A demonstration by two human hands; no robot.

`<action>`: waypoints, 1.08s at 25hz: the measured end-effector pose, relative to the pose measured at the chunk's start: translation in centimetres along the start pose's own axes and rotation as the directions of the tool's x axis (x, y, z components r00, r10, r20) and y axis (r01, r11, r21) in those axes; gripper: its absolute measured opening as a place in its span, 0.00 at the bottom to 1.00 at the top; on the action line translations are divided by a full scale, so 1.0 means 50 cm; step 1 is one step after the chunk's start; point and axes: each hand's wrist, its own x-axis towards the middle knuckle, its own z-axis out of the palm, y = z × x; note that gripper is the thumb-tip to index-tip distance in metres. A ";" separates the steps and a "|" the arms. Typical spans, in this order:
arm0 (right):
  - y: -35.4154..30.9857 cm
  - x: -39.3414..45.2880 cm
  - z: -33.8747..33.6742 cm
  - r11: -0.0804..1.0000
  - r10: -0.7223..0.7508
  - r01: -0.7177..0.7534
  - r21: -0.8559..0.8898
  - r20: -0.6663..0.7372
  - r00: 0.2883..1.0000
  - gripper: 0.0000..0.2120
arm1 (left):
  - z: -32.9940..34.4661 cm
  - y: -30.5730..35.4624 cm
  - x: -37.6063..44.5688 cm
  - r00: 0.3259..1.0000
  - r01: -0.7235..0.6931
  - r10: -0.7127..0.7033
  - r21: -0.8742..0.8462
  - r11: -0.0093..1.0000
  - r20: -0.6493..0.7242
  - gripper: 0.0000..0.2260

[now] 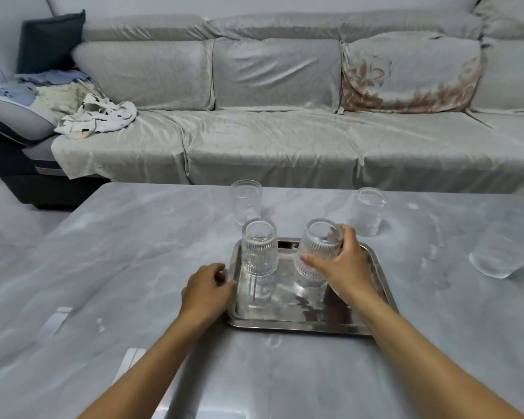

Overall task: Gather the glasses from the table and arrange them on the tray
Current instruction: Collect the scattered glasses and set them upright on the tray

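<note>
A shiny metal tray point(288, 320) lies on the grey marble table point(133, 252) in front of me. One ribbed clear glass point(259, 247) stands upright in the tray's far left corner. My right hand point(345, 264) is wrapped around a second ribbed glass point(316, 247), held tilted over the tray's far right part. My left hand point(208, 287) rests curled against the tray's left rim. Three more clear glasses stand on the table: one point(246, 204) behind the tray, one point(367, 211) to the far right of it, and a short one point(495, 255) near the right edge.
A long grey sofa point(285, 131) with cushions runs along the far side of the table. Crumpled clothes point(94, 116) lie on its left end. Bare floor point(12, 219) shows to the left of the table.
</note>
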 end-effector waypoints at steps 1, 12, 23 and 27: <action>0.008 0.010 0.018 0.997 -0.048 0.049 -0.058 0.013 0.999 0.40 | 0.005 0.000 0.008 1.000 -0.011 0.011 -0.006 1.000 0.003 0.05; 0.018 0.029 0.070 0.992 -0.105 0.111 -0.060 0.091 0.990 0.45 | 0.001 0.006 0.022 0.996 -0.001 0.005 -0.051 0.999 0.089 0.13; 0.078 0.261 -0.168 0.955 0.073 -0.109 -0.276 -0.139 0.988 0.48 | 0.036 0.218 0.012 0.869 -0.461 0.470 0.095 0.882 -0.151 0.18; 0.132 0.299 -0.119 0.971 0.234 -0.227 0.078 -0.094 0.968 0.36 | 0.060 0.198 0.028 0.785 -0.572 0.618 0.325 0.753 -0.049 0.16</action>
